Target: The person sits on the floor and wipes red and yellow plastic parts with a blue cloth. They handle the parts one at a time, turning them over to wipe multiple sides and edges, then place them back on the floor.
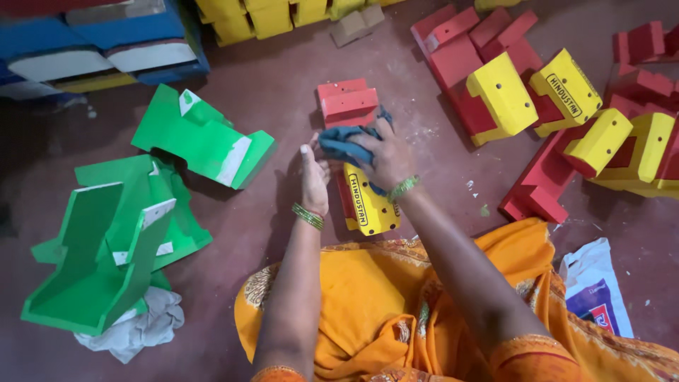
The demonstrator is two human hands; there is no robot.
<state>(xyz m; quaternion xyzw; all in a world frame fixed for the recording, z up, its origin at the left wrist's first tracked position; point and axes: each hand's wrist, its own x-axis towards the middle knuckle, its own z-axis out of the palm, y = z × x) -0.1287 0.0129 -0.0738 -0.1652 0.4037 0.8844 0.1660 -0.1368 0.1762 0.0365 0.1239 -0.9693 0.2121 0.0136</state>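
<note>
Head view: I see my right hand point(385, 157) clenched on a blue cloth point(344, 145), pressing it on the red-and-yellow block point(357, 152) lying on the floor point(283, 78) before my knees. My left hand point(313, 180) rests flat beside the block, grip released. Judging by the piles, green pieces point(120, 233) wait at left, and red-yellow blocks point(537, 106) lie at right.

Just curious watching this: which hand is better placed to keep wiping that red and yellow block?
Probably the right hand: it already presses the blue cloth onto the red and yellow block. The left hand holds no cloth; it rests at the block's side, seemingly steadying it.
</note>
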